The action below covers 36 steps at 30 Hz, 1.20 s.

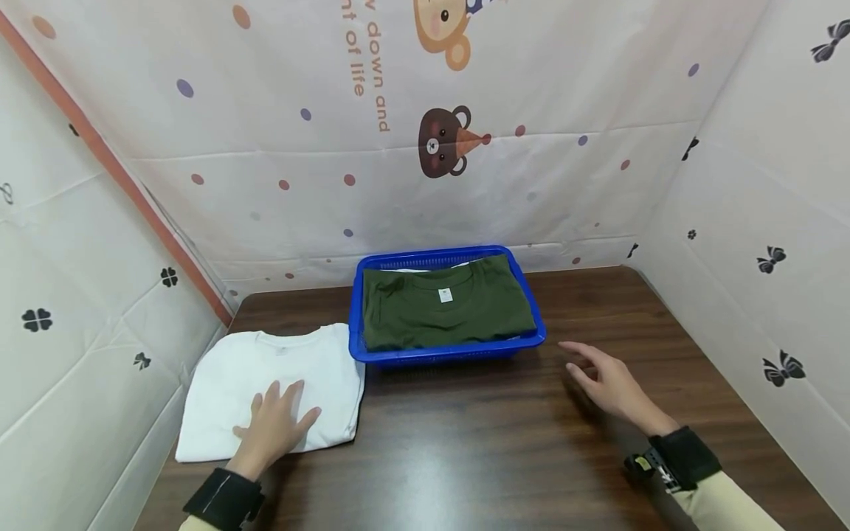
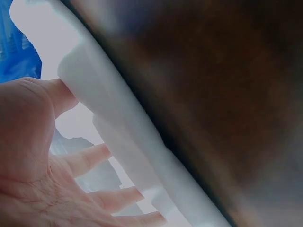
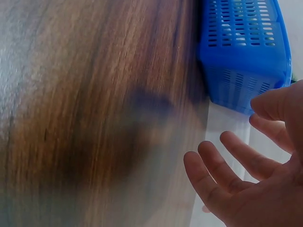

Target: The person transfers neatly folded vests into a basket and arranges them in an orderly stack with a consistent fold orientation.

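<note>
A folded white T-shirt [image 1: 292, 383] lies on the left of the table, its right side against the basket. My left hand [image 1: 272, 424] is spread over its front part, and in the left wrist view the fingertips [image 2: 128, 195] meet the white cloth. At the back middle stands a blue plastic basket [image 1: 438, 357] holding a folded dark green T-shirt [image 1: 432, 313] with a small white neck label. Some white cloth shows behind the green one. To the right of the basket, my right hand [image 1: 614, 387] holds nothing; its fingers [image 3: 215, 165] are loosely bent and apart from the basket.
The brown wooden table [image 1: 451, 442] runs back to a printed white curtain [image 1: 518, 199] close behind the basket. Further white fabric walls stand at the left [image 1: 73, 332] and right [image 1: 750, 221].
</note>
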Each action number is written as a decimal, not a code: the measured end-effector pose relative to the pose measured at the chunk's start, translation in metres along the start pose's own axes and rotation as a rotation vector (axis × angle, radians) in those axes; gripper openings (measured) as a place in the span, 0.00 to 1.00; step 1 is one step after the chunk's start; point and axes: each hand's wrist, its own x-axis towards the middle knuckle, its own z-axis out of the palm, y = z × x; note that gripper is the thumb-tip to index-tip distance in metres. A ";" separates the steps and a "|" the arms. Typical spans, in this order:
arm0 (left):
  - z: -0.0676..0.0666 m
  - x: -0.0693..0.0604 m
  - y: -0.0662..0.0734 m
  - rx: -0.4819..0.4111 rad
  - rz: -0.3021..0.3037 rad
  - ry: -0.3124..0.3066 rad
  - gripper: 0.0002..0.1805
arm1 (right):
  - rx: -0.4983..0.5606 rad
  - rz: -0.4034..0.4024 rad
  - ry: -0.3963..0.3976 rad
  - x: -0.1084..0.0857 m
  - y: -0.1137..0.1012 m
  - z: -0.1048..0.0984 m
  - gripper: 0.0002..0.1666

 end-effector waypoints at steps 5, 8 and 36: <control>0.004 -0.017 -0.002 0.010 0.000 0.004 0.44 | 0.013 0.004 -0.030 0.000 0.000 0.002 0.23; 0.007 -0.028 -0.003 0.010 0.005 0.022 0.42 | 0.014 0.020 -0.054 0.000 -0.001 0.002 0.24; 0.025 -0.086 0.006 0.011 0.013 0.089 0.38 | 0.035 0.016 -0.127 0.008 -0.011 0.010 0.23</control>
